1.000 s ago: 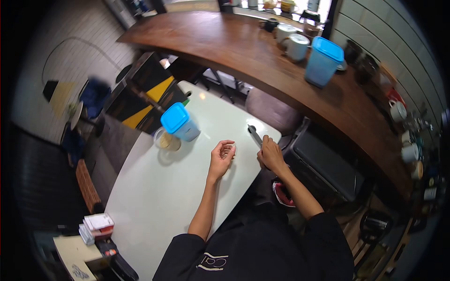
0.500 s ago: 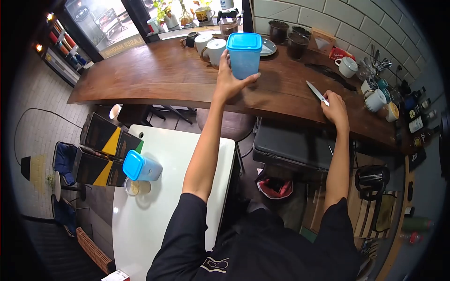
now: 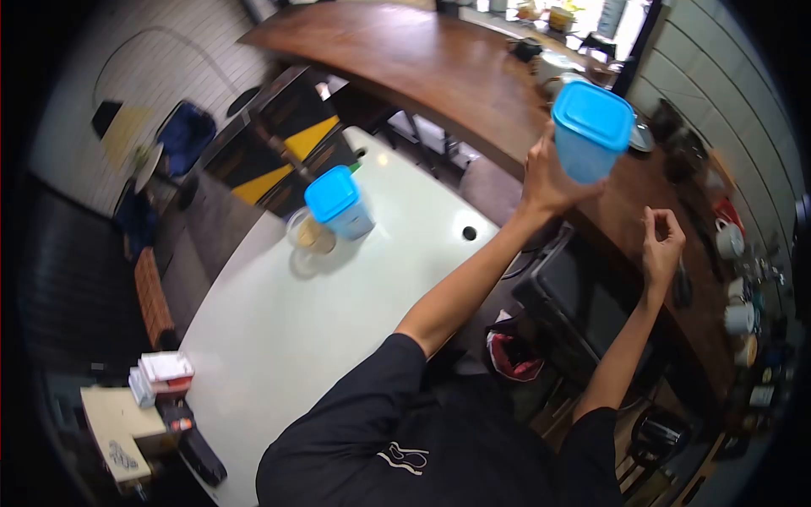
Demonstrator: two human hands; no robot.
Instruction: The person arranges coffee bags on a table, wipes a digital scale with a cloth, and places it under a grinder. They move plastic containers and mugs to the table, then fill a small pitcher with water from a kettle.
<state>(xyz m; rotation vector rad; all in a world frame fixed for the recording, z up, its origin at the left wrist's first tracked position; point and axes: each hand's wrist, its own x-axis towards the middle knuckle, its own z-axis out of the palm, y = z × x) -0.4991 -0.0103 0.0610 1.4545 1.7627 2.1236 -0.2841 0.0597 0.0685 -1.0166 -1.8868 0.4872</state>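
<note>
My left hand point(image 3: 549, 176) grips a translucent container with a blue lid point(image 3: 593, 114), its thumb and fingers around the lower sides. The container is upright above the wooden counter point(image 3: 405, 55). Over the counter's near edge, my right hand point(image 3: 661, 241) has loosely curled fingers with a gap between them, and nothing shows in it. Close to its wrist lies a dark, blurred object point(image 3: 683, 289), perhaps a knife handle; no blade can be made out. A second blue-lidded container point(image 3: 340, 203) stands on the white table, beside a clear jar with pale contents point(image 3: 312, 234).
The white table point(image 3: 279, 338) fills the middle left. Cups, jars and a saucer point(image 3: 640, 138) stand along the counter's back. A white mug point(image 3: 728, 239) is at the right. Below the counter are a black case point(image 3: 583, 296) and a red-lined bag point(image 3: 514, 355).
The view has turned and shifted towards the white table. My left hand still holds the container. My right hand has come off the knife, whose blade was visible on the counter before.
</note>
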